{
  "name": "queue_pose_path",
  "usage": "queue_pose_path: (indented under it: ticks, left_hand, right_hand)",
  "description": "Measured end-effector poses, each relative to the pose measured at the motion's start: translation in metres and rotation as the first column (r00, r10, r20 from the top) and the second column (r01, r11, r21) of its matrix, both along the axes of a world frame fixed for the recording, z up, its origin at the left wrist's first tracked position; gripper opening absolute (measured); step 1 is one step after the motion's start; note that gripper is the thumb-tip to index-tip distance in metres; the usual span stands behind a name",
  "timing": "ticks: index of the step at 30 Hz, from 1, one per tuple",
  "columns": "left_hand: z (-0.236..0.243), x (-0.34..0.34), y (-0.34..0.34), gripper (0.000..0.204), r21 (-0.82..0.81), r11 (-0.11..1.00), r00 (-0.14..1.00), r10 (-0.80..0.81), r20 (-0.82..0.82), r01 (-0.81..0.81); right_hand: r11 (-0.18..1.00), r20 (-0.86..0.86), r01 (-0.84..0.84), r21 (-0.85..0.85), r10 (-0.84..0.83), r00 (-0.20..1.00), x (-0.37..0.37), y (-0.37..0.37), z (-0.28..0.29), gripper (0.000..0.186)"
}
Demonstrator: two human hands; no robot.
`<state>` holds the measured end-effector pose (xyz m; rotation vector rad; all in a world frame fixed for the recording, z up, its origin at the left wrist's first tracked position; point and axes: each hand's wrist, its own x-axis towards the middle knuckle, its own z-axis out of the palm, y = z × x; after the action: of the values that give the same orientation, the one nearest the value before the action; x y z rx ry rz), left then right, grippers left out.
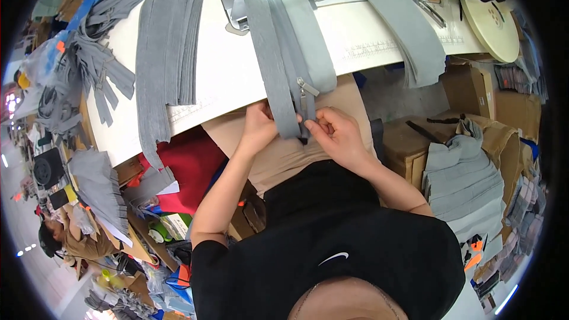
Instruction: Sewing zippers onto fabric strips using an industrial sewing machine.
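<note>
Along the front edge of the white counter (228, 71) we see printed ruler scales (370, 49), their figures too small to read. Below the counter's left part, we cannot make out a white label (176, 226); nearer us than the counter, a black shirt (391, 249) bears a white curved mark (333, 256).

The left hand (259, 127) and right hand (340, 137) hold gray cloth (274, 68) with a zipper (307, 88) by the white bench (228, 71).
</note>
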<state>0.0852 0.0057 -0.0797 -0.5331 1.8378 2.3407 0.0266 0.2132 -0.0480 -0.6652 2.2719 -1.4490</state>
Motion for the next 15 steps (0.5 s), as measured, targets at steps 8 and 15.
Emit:
queue_pose_path:
  ticks: [8,15]
  left_hand:
    - [0.011,0.01,0.024,0.014,-0.056,0.998,1.0,-0.022,0.009,0.023]
    - [0.023,0.023,0.036,0.016,-0.119,0.988,0.993,-0.095,0.071,0.103]
  right_hand:
    - [0.995,0.009,-0.046,0.093,0.045,0.999,0.015,0.019,-0.002,0.014]
    - [0.995,-0.031,-0.024,0.093,0.027,0.999,0.028,0.041,0.004,0.018]
